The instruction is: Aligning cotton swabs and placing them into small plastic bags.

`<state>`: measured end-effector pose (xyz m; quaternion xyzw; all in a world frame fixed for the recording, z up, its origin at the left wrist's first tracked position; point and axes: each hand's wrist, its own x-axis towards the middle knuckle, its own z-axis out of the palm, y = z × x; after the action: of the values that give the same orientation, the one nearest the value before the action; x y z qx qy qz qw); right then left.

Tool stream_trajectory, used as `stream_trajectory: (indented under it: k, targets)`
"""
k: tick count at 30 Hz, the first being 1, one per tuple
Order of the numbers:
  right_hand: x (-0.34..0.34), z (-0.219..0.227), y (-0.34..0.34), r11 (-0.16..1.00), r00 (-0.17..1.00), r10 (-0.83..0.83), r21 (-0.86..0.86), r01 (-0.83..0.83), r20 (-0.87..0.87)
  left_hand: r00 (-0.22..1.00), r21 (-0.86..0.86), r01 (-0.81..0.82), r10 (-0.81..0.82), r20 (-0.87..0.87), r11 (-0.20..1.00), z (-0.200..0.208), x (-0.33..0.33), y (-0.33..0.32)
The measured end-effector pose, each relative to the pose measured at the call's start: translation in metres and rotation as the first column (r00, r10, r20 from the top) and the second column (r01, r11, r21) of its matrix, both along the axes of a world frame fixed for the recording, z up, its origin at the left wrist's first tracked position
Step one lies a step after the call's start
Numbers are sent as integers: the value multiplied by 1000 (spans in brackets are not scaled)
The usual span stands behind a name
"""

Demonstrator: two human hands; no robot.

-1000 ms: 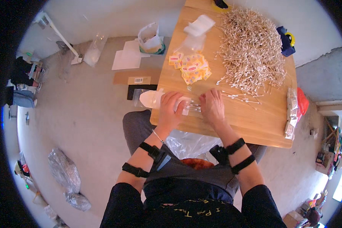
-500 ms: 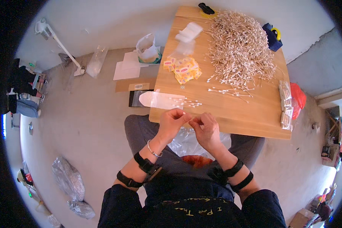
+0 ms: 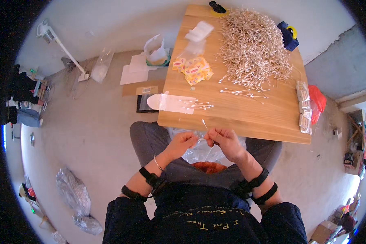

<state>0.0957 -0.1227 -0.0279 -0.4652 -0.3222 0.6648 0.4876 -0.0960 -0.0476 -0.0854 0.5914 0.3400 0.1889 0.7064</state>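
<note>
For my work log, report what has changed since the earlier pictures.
The left hand let go of the clear bag of swabs; it and the right hand, which now holds a cotton swab, drew back off the table toward the body. The swab heap and yellow packets stayed put.

Counter: swab pile at back, tape dispenser right of it, loose swabs just in front. Packets left of pile, plastic bags behind packets. Pouch at near left, overhanging left edge, swab cluster at its right end. Bundles along right edge. Single swab in right fingers, before near edge.
</note>
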Motion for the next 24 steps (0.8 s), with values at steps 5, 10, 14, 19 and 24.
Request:
stream_trajectory:
  k: [5, 10, 14, 19, 24]
  targets:
    - [7, -6, 10, 999, 1000, -11, -46, 12, 30, 961, 168, 111, -63, -269, 980, 7, 0, 2]
    - [7, -27, 32, 991, 821, -137, 69, 118, 555, 949, 451, -216, 296, -112, 866, 9, 10, 13]
    - [17, -47, 75, 904, 318, -409, 427, 15, 855, 862, 733, -360, 506, 26, 576, -9, 13, 41]
    - [9, -68, 124, 882, 193, -428, 455, -124, 883, 847, 646, -445, 526, 78, 620, -32, 34, 67]
    - [5, -78, 123, 880, 148, -411, 434, -192, 900, 841, 455, -518, 529, 116, 724, -38, 52, 73]
